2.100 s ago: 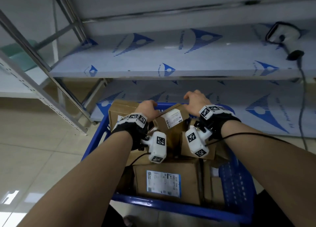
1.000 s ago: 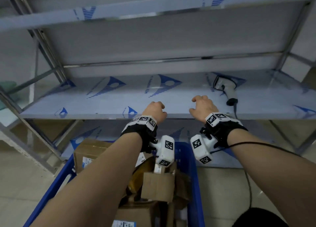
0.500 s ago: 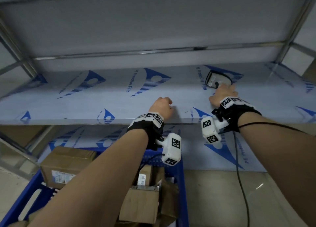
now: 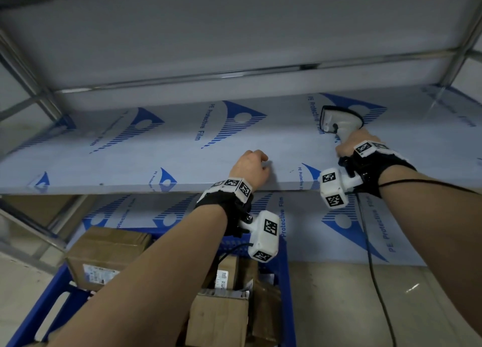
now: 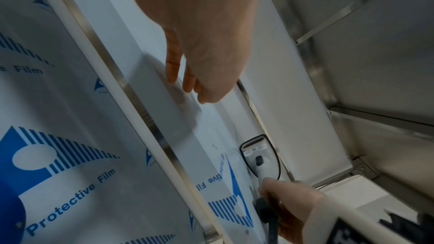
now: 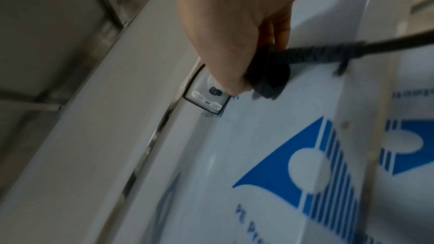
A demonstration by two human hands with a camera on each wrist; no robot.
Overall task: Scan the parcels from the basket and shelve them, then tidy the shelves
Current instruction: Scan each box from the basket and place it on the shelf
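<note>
Two shelves (image 4: 156,148) of a metal rack fill most of the head view, both covered in protective film with blue printing; the upper one is bare but for the scanner, so no parcel has been shelved yet, I judge. Below the lower shelf's front edge stands the blue basket (image 4: 288,268), placed within easy reach of the rack. Several brown cardboard parcels (image 4: 107,252) lie in it, some with white labels turned up, which should make scanning them easier. All of the task's parcels in view are in the basket; none is in a hand.

The right hand (image 4: 350,144) is over the upper shelf toward its right end, and its grip is wrapped round the handle of the white scanner (image 4: 336,123), head pointing toward the shelf's back edge. The right wrist view confirms fingers curled about the handle where the black cable (image 4: 371,268) leaves it; the cable drops past the front edge toward the floor. The scanner seems to be just at the shelf surface; whether it touches I cannot tell.

The left hand (image 4: 250,169) hangs near the front edge of the upper shelf, about midway along, its grip loosely curled and holding nothing, probably free for a parcel.
</note>
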